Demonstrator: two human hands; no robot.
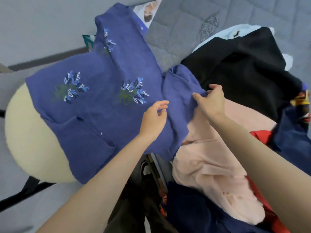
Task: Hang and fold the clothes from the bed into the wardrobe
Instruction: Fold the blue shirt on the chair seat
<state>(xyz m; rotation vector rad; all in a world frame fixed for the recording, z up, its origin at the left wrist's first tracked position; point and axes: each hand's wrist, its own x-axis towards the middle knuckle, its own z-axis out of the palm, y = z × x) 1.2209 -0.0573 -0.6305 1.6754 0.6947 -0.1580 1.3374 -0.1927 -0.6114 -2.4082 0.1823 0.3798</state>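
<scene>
L hand: fingers loose, slightly curled, grasping nothing, over blue sweater. R hand: pinches sweater's edge. Navy garment nearest; pink garment under R forearm. Sweater spread partly over cream round cushion, partly on pile. Black garment behind; grey quilted mattress farthest.

At centre and out toward 9 o'clock, a sweater spread on a stool, one sleeve reaching up to 12, with the mattress behind at 1. From 2 down to 5 o'clock, a clothes pile under the sweater's near edge. On that edge, left hand at centre, right hand just beside at 3, pinching.
</scene>
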